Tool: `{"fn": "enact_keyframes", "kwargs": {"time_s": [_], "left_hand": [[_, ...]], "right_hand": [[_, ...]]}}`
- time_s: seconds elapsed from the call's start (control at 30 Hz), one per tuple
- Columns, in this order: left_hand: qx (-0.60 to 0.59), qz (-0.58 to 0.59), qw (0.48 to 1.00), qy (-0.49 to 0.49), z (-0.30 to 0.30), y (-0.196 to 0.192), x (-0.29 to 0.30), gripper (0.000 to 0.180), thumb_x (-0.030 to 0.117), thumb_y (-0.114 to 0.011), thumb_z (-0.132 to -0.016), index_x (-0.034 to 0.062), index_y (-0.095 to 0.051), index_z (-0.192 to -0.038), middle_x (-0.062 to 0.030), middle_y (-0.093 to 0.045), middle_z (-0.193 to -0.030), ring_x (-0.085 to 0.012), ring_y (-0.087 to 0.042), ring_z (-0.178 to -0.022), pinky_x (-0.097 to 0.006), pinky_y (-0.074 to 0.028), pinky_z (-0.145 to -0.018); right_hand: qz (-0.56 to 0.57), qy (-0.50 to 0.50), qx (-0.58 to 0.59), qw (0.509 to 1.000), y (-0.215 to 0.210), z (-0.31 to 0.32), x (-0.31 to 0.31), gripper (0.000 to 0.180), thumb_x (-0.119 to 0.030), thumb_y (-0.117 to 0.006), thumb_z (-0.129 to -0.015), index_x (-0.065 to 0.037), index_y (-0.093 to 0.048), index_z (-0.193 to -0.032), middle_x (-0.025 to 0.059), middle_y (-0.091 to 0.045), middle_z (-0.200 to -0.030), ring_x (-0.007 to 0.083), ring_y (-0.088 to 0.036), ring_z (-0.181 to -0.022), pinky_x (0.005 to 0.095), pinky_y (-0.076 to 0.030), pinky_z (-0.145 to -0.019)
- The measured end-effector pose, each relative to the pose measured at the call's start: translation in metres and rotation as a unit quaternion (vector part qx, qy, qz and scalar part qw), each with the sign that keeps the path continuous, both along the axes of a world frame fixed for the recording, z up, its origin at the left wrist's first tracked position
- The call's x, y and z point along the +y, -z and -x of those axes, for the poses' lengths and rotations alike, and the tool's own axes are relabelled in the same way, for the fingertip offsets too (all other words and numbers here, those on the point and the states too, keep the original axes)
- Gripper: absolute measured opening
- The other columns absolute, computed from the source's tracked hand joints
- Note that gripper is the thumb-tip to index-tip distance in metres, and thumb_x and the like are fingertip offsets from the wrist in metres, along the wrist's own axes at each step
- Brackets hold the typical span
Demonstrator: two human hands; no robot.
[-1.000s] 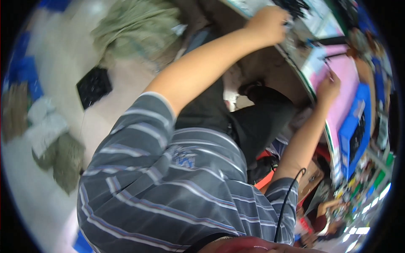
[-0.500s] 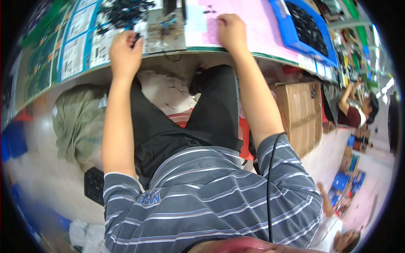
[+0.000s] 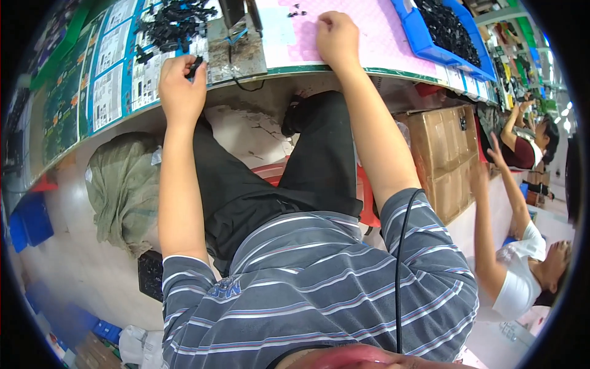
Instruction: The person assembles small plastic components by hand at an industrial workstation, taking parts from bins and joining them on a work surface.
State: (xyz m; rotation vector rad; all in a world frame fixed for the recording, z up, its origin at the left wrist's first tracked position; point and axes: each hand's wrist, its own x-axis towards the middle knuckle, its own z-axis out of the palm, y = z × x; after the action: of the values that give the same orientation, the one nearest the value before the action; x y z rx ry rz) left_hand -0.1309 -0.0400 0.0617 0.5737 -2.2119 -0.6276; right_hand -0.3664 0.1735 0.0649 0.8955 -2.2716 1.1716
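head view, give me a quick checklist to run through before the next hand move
1. Left hand gripping the small black part: ok, it shows between thumb and fingers.
2. Right hand free: cannot tell, its fingers are curled.
3. Black parts pile near the left hand: ok, just beyond it.
4. Loose black bits gathered together: not ok, spread apart.
5. Blue bin stocked: ok, black pieces inside.

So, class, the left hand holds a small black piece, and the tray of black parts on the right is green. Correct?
Only the colour is wrong: the head view shows the tray is blue. The left hand does hold a small black piece.
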Motion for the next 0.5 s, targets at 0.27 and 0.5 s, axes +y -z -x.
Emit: {"fn": "enact_keyframes", "kwargs": {"time_s": [0.27,0.5], "left_hand": [[-0.003,0.005,1.000,-0.002,0.000,0.000,0.000,0.018,0.012,-0.077,-0.080,0.0020,-0.069,-0.093,-0.0095,-0.065,-0.090,-0.0228,-0.064,-0.078,-0.034,-0.053,-0.073],[-0.004,0.020,1.000,-0.002,0.002,0.001,-0.004,0.019,0.012,-0.077,-0.080,0.0018,-0.069,-0.094,-0.0087,-0.065,-0.089,-0.0218,-0.063,-0.077,-0.034,-0.052,-0.073]], "right_hand": [[-0.025,0.069,-0.022,0.997,-0.002,0.003,-0.004,0.013,-0.012,-0.069,-0.083,-0.002,-0.073,-0.089,0.0186,-0.067,-0.090,0.0371,-0.064,-0.086,0.0451,-0.052,-0.080],[-0.045,0.086,0.002,0.995,0.008,0.010,-0.012,0.017,-0.018,-0.073,-0.082,-0.003,-0.074,-0.088,0.0199,-0.067,-0.091,0.0394,-0.064,-0.088,0.0482,-0.051,-0.081]]}}
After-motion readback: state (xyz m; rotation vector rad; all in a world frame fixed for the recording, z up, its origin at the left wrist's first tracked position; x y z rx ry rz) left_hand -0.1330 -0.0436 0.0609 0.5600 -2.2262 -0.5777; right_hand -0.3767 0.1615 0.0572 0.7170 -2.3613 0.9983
